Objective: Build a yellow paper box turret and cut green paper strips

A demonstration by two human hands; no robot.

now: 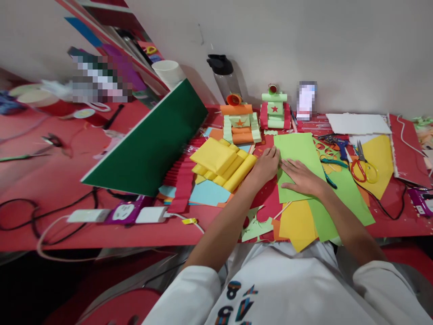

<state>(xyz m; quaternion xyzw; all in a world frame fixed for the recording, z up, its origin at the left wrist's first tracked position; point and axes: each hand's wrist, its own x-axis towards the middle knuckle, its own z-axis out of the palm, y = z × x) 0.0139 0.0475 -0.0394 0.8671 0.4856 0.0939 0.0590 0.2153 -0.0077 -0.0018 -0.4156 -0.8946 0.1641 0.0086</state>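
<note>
A light green sheet of paper (pixel 299 149) lies on the table in front of me. My left hand (pixel 269 163) is at the sheet's left edge, its fingers bent and pressed together on that edge. Flat on the same sheet rests my right hand (pixel 300 177), fingers stretched and thumb apart, its fingertips close to the left hand. Just left of my left hand sits a yellow paper piece made of rolled tubes (pixel 233 169) under a folded block. Two finished-looking paper tanks, one orange and green (pixel 241 122), one green and red (pixel 274 108), stand behind.
Right of the sheet are teal-handled pliers (pixel 333 162), scissors (pixel 363 169) and a blue glue gun (pixel 341 143). A dark green board (pixel 152 144) leans at the left. A bottle (pixel 225 79) and a phone (pixel 306 101) stand by the wall. A power strip (pixel 125 212) with cables lies near the front edge.
</note>
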